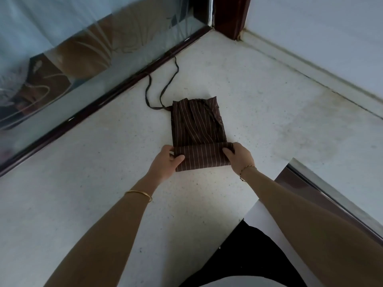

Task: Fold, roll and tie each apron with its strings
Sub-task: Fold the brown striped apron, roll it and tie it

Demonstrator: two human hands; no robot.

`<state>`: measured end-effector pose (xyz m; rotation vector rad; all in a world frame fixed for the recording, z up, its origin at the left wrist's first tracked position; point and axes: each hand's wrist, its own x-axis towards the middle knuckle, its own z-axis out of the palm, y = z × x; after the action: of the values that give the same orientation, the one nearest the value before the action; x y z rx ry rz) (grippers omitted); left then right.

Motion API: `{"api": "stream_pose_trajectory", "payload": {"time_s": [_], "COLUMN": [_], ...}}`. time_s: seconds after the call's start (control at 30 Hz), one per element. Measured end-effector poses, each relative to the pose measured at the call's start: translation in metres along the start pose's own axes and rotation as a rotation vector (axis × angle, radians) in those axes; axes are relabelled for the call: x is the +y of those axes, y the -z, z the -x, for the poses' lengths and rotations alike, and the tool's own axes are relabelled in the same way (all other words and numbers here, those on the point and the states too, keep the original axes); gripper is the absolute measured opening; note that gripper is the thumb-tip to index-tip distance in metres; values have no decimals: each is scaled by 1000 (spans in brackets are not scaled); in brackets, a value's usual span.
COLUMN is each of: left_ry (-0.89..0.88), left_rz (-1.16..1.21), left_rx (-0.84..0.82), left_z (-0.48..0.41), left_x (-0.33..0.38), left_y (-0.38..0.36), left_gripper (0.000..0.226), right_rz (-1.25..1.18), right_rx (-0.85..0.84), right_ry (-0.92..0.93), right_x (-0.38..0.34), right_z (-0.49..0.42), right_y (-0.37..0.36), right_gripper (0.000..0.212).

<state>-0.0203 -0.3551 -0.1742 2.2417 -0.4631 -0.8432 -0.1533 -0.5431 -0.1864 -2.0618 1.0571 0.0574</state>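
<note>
- Apron (194, 123), brown pinstriped, lies folded on the tabletop (103, 162), near end rolled.
- Left hand (165, 162) and right hand (238, 157) each grip a roll end, fingers curled.
- Strings (163, 88) trail beyond.

Far end of string (165, 90) indistinct

Head-worn view, forward and down.

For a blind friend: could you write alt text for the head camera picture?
The left hand and right hand grip the rolled near end of a folded brown striped apron on a pale counter. Its strings trail off toward the far left.
</note>
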Motion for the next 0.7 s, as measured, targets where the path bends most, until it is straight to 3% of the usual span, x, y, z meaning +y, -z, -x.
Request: {"api": "stream_pose_trajectory", "payload": {"time_s": [0.1, 0.17, 0.2, 0.27, 0.33, 0.37, 0.47, 0.53, 0.6, 0.7], "left_ry": [72, 67, -1, -330, -655, -712, -667, -700, -754, -695], "left_rz": [2, -127, -259, -530, -707, -762, -817, -842, -812, -620], "left_rx": [52, 127, 209, 358, 313, 235, 78, 81, 102, 75], "left_z": [-6, -5, -4, 0, 3, 3, 0, -4, -8, -8], "left_x": [1, 4, 5, 4, 0, -4, -9, -7, -5, -2], "left_y": [-8, -12, -13, -14, -13, -12, -11, -10, -7, 2], "left_gripper": [44, 46, 45, 38, 35, 39, 55, 56, 50, 42], "right_rz": [202, 292, 322, 370, 397, 406, 403, 410, 367, 378], "right_rx": [30, 17, 5, -22, -50, -64, -27, 123, 219, 56], "right_ry": [-49, -74, -83, -84, -89, -96, -113, 30, 335, 567], "right_x": [-10, -16, -19, -22, -23, -24, -26, -23, -12, 8], "right_z": [-3, -5, -7, -11, -15, -16, -15, -11, -6, -2], "right_y": [-2, -2, -2, -2, -1, 0, 1, 2, 2, 8], "right_gripper": [30, 28, 27, 28, 29, 30, 28, 31, 32, 51]}}
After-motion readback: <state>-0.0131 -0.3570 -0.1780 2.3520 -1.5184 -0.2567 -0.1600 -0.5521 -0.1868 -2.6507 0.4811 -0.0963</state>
